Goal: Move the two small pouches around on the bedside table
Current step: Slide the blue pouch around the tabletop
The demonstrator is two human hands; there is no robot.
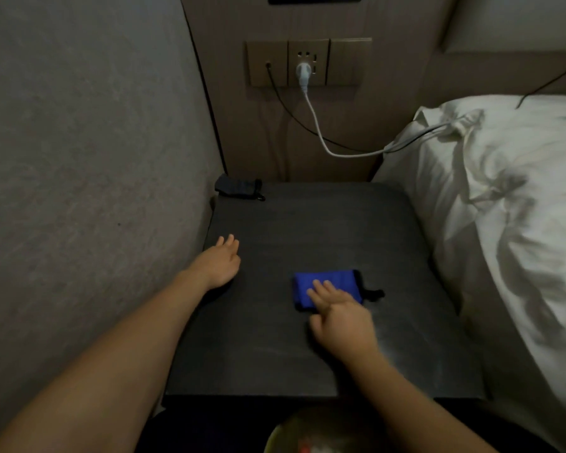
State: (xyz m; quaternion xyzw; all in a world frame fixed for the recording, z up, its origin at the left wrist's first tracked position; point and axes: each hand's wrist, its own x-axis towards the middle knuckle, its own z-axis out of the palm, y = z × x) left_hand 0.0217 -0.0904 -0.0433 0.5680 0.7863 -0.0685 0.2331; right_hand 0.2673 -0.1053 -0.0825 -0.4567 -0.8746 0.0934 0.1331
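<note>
A blue pouch with a black drawstring end lies near the middle of the dark bedside table. My right hand lies over its near edge with straight fingers touching the fabric. A dark grey pouch sits in the table's far left corner against the wall. My left hand rests flat on the table's left side with its fingers extended, holding nothing, well short of the dark pouch.
A wall runs along the table's left edge. A bed with white bedding borders the right side. Behind the table, a socket panel holds a white plug and cable that trails onto the bed.
</note>
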